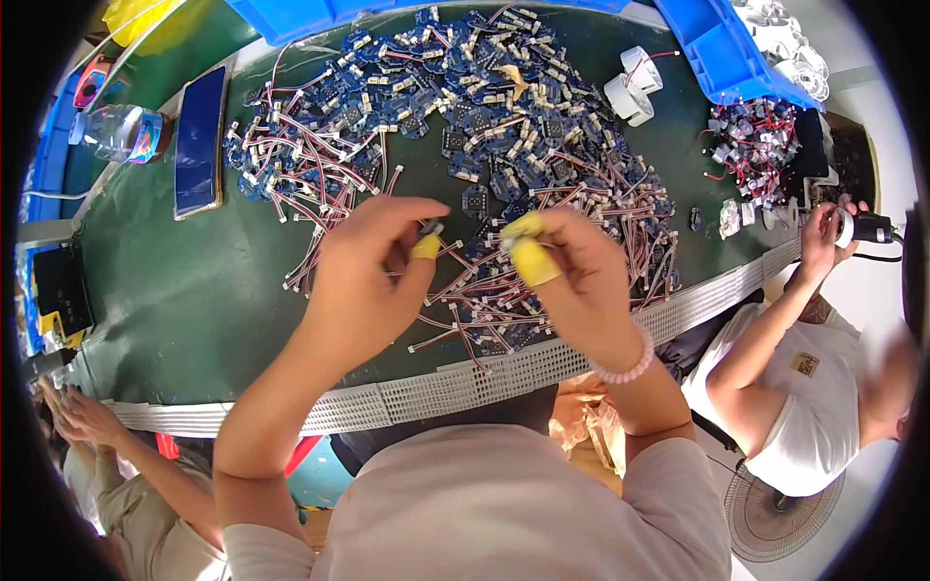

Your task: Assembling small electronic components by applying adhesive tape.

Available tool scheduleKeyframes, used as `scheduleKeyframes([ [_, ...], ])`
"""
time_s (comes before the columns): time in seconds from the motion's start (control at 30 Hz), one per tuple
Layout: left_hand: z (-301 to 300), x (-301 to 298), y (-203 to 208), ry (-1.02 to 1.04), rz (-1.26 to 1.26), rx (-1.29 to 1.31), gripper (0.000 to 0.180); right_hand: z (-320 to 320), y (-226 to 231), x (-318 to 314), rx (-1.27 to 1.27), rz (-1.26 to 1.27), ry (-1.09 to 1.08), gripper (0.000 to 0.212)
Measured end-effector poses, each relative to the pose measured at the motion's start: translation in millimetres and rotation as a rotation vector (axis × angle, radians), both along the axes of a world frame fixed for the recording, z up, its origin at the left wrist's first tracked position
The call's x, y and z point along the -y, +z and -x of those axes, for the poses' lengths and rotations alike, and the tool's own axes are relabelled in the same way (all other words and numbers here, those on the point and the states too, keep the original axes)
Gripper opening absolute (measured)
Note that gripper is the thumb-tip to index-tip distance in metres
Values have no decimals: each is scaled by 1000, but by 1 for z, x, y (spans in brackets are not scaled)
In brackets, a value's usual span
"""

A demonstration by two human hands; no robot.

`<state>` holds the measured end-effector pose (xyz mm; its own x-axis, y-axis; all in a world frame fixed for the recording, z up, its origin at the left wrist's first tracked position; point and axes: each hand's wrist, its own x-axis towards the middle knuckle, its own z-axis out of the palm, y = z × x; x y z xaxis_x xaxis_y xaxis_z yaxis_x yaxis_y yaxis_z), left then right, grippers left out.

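Note:
Above the near part of the pile, my left hand [360,276] pinches a small dark piece, probably a circuit board [430,229], between a yellow-taped thumb and a fingertip. To its right, my right hand [593,281] is closed, thumb and finger wrapped in yellow tape and pressed together. What sits in that pinch is too small and blurred to name. Under and beyond both hands spreads a heap of small blue circuit boards [475,201] with white connectors. Red, white and black cable leads [315,150] lie among them.
A dark phone-like tablet [201,145] and a plastic bottle [121,134] lie left. White cylindrical parts [630,100], a blue bin [731,58] and red-wired parts [751,145] are right. White mesh edging [426,395] lines the green table's near side. Co-workers' hands [823,232] work at both sides.

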<state>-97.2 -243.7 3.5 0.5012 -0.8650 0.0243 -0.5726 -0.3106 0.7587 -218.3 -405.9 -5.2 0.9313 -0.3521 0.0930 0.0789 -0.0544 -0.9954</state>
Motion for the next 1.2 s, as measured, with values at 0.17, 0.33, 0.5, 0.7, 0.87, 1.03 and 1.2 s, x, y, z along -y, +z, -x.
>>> scheduleKeyframes([
  [0.17, 21, -16, 1, 346, 470, -916, 34, -10, -1, -18, -31, 224, 100, 16],
  [0.33, 25, -21, -1, 313, 464, -855, 31, -17, 1, -19, 2, 197, 151, 15],
  [0.5, 24, -21, 0, 299, 476, -844, 23, -18, 7, -16, -56, 262, 230, 17],
  [0.7, 25, -24, -2, 340, 478, -854, 24, -20, 4, -17, -35, 289, 226, 20],
  [0.87, 27, -27, -8, 346, 461, -881, 22, -19, 1, -16, -17, 272, 238, 21],
  [1.03, 30, -28, -10, 326, 470, -856, 20, -17, 0, -18, -13, 249, 234, 22],
  [1.2, 39, -24, -5, 413, 408, -632, 19, -12, 8, -25, 2, 607, 179, 18],
])
